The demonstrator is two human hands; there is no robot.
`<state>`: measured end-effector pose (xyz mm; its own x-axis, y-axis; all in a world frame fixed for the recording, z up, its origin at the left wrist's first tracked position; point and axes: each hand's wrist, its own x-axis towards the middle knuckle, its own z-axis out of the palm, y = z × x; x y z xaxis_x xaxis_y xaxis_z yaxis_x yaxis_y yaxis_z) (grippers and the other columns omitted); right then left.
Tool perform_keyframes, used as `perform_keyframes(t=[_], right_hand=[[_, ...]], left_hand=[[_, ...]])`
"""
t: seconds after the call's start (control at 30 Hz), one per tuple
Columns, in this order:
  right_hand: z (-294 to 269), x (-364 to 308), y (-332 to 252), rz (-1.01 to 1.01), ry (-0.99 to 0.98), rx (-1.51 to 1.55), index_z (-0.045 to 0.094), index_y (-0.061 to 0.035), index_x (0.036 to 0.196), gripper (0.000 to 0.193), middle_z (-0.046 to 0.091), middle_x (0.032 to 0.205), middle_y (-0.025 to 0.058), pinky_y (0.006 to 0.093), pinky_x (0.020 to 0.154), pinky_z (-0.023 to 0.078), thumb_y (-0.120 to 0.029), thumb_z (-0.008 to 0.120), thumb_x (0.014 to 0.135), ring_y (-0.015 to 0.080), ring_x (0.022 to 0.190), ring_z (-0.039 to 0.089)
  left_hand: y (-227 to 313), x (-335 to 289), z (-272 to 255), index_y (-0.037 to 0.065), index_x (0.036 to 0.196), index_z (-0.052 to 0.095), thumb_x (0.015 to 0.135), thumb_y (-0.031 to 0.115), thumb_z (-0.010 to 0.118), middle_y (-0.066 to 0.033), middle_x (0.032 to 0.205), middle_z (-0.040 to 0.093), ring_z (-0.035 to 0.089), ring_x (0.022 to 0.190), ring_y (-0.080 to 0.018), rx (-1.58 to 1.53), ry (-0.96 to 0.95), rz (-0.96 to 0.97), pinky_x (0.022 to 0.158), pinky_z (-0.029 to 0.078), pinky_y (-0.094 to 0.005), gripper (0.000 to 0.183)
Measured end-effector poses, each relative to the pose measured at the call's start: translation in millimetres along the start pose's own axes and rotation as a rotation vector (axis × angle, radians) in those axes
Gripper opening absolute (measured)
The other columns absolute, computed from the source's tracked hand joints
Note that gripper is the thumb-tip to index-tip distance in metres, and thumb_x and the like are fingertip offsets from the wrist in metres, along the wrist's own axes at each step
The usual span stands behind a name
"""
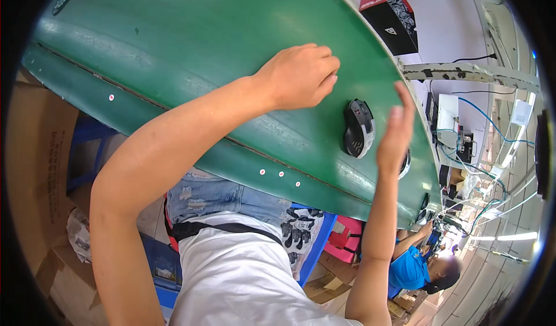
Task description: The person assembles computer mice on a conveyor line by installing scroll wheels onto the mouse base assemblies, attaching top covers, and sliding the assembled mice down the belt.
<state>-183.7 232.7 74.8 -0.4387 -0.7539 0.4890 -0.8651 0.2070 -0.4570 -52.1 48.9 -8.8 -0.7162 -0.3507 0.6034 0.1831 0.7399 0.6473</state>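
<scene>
My left hand (301, 76) is above the green worktop (191, 42), its fingers curled in and closed. Whatever lies inside that fist, if anything, is hidden from view. To its right, a black and grey computer mouse (359, 128) rests on the worktop, apart from both hands. Just beyond the mouse is my right hand (395, 132), fingers stretched and thumb standing off, with nothing seen in it. Partly covered by that hand, a second computer mouse (406, 165) shows only a silver and dark edge.
A black and red box (389, 16) of small parts stands past the worktop's far rim, near a chipped metal post (469, 74). Cables and a white device (447, 120) are at right. A person in blue (414, 268) works farther along. Below the bench is a blue bin (315, 251) with dark parts.
</scene>
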Motion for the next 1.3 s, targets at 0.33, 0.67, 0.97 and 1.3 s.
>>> perform_keyframes(t=[0.33,0.67,0.97,1.3], right_hand=[[7,-26,21,0.04,-0.327,-0.194,0.06,-0.004,0.128,0.044,0.06,0.13,0.0175,0.0421,0.101,0.046,-0.021,0.069,0.088,0.0357,0.118,0.059],[-3,-32,37,0.073,-0.282,-0.094,0.063,-0.0042,0.129,0.048,0.06,0.134,0.0182,0.0391,0.101,0.047,-0.015,0.074,0.083,0.0319,0.119,0.061],[-12,-35,41,0.184,-0.221,0.035,0.061,-0.002,0.13,0.048,0.06,0.134,0.0179,0.0382,0.103,0.044,-0.014,0.073,0.085,0.0286,0.121,0.06],[10,-46,34,0.051,-0.145,-0.219,0.061,-0.0057,0.131,0.044,0.056,0.135,0.017,0.042,0.102,0.044,-0.021,0.067,0.09,0.0353,0.121,0.056]], left_hand=[[-2,-4,5,0.002,0.085,0.061,0.088,0.012,0.063,-0.0117,0.083,0.059,0.06,0.081,-0.0311,-0.003,0.029,0.029,0.072,0.05,-0.0433,0.011],[-1,-1,5,0.002,0.084,0.062,0.089,0.012,0.062,-0.0119,0.083,0.061,0.06,0.082,-0.0312,0.002,-0.014,0.018,0.073,0.051,-0.0434,0.012],[-1,-1,5,0.002,0.083,0.062,0.089,0.012,0.062,-0.0113,0.081,0.06,0.059,0.08,-0.0302,-0.001,-0.029,0.01,0.072,0.05,-0.0427,0.012],[1,0,0,0.001,0.082,0.066,0.088,0.015,0.059,-0.0154,0.085,0.066,0.065,0.087,-0.0339,0.007,-0.074,-0.027,0.079,0.055,-0.0452,0.017]])
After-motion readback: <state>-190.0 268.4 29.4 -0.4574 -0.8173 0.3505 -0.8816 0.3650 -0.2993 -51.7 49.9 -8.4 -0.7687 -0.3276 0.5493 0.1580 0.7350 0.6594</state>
